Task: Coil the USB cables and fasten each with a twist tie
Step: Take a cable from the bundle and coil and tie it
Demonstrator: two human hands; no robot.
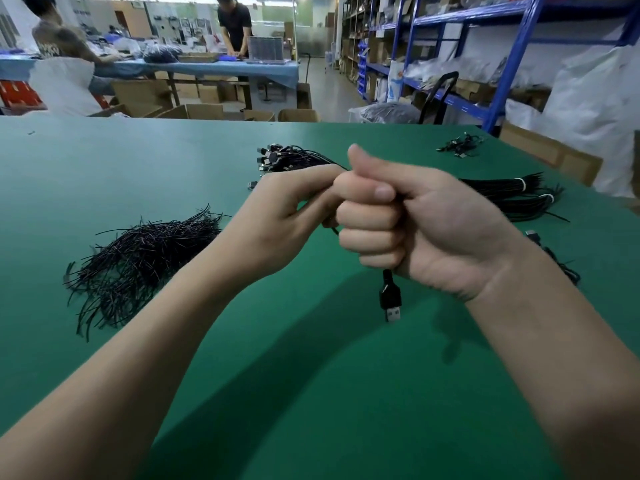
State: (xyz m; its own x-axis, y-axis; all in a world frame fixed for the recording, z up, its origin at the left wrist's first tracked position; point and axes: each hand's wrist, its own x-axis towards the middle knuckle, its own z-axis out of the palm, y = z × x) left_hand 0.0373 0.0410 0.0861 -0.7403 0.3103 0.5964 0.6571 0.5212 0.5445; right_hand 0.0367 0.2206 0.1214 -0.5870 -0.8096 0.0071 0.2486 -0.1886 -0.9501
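My right hand is closed in a fist around a black USB cable, whose USB-A plug hangs out below the fist. My left hand touches the right fist from the left, its fingertips pinching something thin that I cannot make out; a short bit of black wire shows below them. Both hands hover above the green table. Most of the held cable is hidden inside the fist. A loose heap of black twist ties lies to the left.
A bundle of black USB cables lies behind my hands, its tied far end reaching right. A few cables sit at the far right corner, another by my right wrist. Two people work at a blue table behind; shelves stand right.
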